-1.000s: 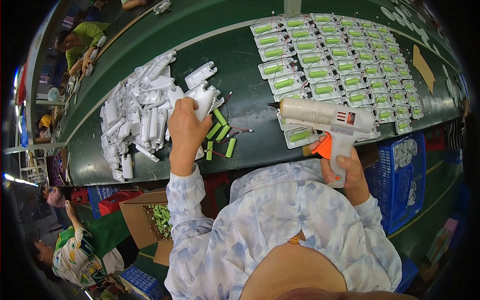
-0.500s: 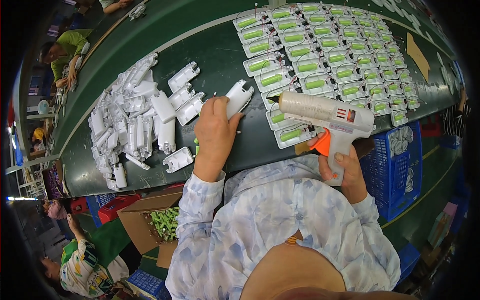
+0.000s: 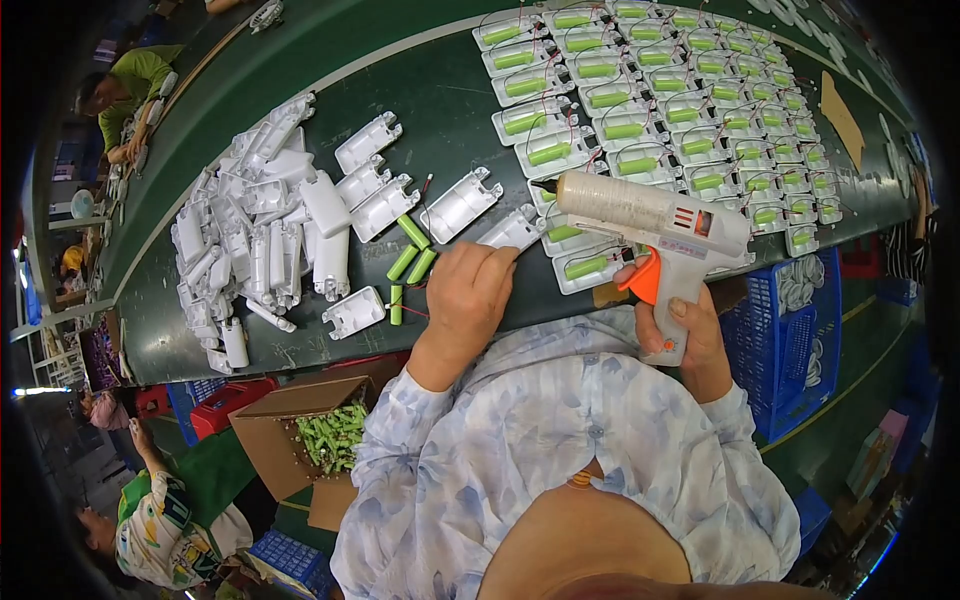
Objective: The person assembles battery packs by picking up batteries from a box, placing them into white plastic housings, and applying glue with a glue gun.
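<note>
My left hand (image 3: 468,297) grips the near end of a white plastic casing (image 3: 514,230), fingers bent over it, at the edge of the filled rows. My right hand (image 3: 693,335) is wrapped round the handle of a white hot glue gun (image 3: 650,215) with an orange trigger; its dark nozzle points left, just above that casing. Another white casing half (image 3: 461,206) lies hollow side up beyond my left hand. Several loose green battery cells (image 3: 404,263) with thin wires rest left of the hand. Casings holding green cells and wires (image 3: 622,130) stand in rows on the right.
A heap of white casings (image 3: 270,225) covers the table's left part. Below the edge, a cardboard box (image 3: 268,440) holds many green cells. Blue crates (image 3: 765,345) stand at the right. A cardboard piece (image 3: 842,120) lies far right. Other people work at the left.
My left hand has moved right and nearer, toward the glue gun's tip, and now grips a casing there. One casing half lies hollow side up, and the cells are uncovered. The glue gun barely moves.
</note>
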Available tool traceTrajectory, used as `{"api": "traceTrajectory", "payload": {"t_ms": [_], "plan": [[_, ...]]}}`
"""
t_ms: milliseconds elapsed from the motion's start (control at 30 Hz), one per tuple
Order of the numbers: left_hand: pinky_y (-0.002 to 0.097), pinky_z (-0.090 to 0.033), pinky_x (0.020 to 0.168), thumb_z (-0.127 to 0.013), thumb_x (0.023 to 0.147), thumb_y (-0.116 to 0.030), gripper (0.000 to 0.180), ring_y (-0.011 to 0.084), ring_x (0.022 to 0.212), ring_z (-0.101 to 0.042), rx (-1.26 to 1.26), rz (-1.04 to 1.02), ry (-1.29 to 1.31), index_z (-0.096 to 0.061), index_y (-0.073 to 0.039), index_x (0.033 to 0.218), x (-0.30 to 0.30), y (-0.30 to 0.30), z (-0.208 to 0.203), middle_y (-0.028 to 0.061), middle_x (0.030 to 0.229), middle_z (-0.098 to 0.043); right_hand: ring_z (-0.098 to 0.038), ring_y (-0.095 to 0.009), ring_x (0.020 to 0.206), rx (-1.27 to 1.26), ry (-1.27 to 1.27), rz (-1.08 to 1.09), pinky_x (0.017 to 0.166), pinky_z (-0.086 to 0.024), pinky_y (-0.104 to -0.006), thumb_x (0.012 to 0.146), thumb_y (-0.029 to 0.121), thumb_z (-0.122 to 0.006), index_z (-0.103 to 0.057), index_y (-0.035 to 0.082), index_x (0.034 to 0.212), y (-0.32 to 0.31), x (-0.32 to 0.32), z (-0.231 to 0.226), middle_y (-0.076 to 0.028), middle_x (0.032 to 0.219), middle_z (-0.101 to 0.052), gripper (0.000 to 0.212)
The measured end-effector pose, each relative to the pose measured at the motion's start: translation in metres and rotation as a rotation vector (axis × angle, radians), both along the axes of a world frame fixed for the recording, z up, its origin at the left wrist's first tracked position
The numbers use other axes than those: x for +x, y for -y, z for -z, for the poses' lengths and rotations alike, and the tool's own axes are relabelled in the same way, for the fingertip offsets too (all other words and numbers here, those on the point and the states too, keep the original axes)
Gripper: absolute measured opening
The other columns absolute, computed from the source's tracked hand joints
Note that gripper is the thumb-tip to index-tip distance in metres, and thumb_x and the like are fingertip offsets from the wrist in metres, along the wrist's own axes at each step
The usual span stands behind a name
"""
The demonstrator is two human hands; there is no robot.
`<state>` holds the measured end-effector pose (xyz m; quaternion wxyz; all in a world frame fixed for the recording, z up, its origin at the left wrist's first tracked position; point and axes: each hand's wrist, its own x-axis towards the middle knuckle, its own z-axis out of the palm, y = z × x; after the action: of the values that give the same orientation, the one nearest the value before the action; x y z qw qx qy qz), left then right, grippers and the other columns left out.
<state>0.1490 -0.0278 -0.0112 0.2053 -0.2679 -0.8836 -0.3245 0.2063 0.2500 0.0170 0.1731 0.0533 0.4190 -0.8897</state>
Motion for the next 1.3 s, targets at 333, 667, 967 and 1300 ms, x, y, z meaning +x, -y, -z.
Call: {"api": "traceTrajectory", "payload": {"t_ms": [333, 667, 967, 1300], "plan": [[0.0414, -0.047, 0.078, -0.082, 0.068, -0.009, 0.037, 0.0308, 0.093, -0.06, -0.069, -0.073, -0.015, -0.067, -0.005, 0.102, -0.003, 0.028, -0.004, 0.01, 0.1, -0.062, -0.056, -0.016, 0.05, -0.023, -0.033, -0.04, 0.046, -0.047, -0.0291, 0.088, 0.027, -0.063, -0.038, -0.008, 0.138, -0.002, 0.0, 0.005, -0.034, 0.131, -0.051, 0.066], [0.0438, -0.049, 0.091, -0.079, 0.068, -0.003, 0.05, 0.0346, 0.106, -0.06, -0.113, -0.169, 0.027, -0.062, -0.002, 0.115, 0.004, 0.077, 0.008, 0.0139, 0.122, -0.061, -0.059, -0.017, 0.053, -0.016, -0.001, -0.063, 0.049, -0.049, -0.0275, 0.083, 0.028, -0.065, -0.044, -0.008, 0.135, 0.015, -0.011, -0.007, -0.032, 0.13, -0.056, 0.066], [0.0385, -0.051, 0.086, -0.075, 0.075, 0.0, 0.033, 0.0315, 0.095, -0.063, 0.194, -0.2, -0.005, -0.065, 0.0, 0.106, 0.005, 0.089, 0.0, 0.0168, 0.106, -0.064, -0.055, -0.015, 0.051, 0.163, -0.063, -0.115, 0.047, -0.046, -0.0266, 0.086, 0.028, -0.064, -0.042, -0.008, 0.135, 0.024, -0.02, -0.015, -0.03, 0.128, -0.057, 0.065], [0.0216, -0.046, 0.071, -0.065, 0.086, 0.008, 0.028, 0.0072, 0.074, -0.05, 0.962, -0.13, 0.5, -0.062, 0.001, 0.113, -0.006, 0.09, -0.009, 0.0017, 0.098, -0.051, -0.057, -0.011, 0.059, 0.398, -0.116, -0.292, 0.054, -0.045, -0.0244, 0.093, 0.014, -0.057, -0.055, -0.005, 0.125, 0.056, -0.039, -0.043, -0.014, 0.108, -0.067, 0.037]]}}
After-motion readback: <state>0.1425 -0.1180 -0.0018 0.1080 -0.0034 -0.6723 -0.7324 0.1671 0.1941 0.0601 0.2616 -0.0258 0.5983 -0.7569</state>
